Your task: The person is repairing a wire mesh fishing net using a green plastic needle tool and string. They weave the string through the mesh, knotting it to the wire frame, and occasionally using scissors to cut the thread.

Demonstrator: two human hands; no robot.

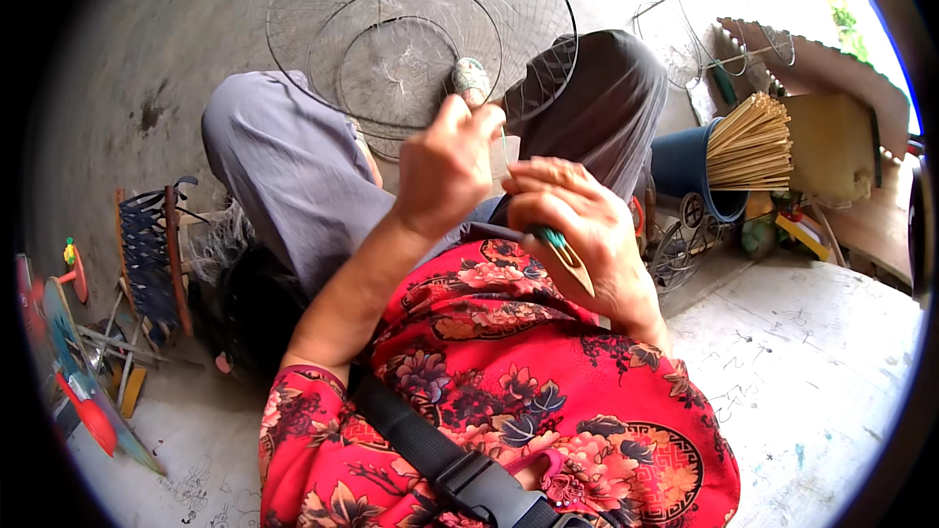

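A round hooped net point(404, 20) with dark wire rings and fine mesh stands in front of my knees. My left hand point(445, 171) is closed at its near rim, fingertips pinched on the net; the exact spot is hidden behind my knuckles. In my right hand point(582, 220), closer to my body, lies a pointed wooden netting needle point(573, 268) wound with green twine point(551, 238). My fingers wrap round it, and its tip points down toward my shirt. A thin strand of twine point(505, 145) runs between the two hands.
A blue bucket point(683, 161) full of thin wooden sticks point(753, 145) stands to my right, beside a yellowish container point(831, 147). More wire hoops point(675, 39) lie at the far right. On my left are a small folding stool point(147, 259) and a toy-like colourful thing point(88, 401).
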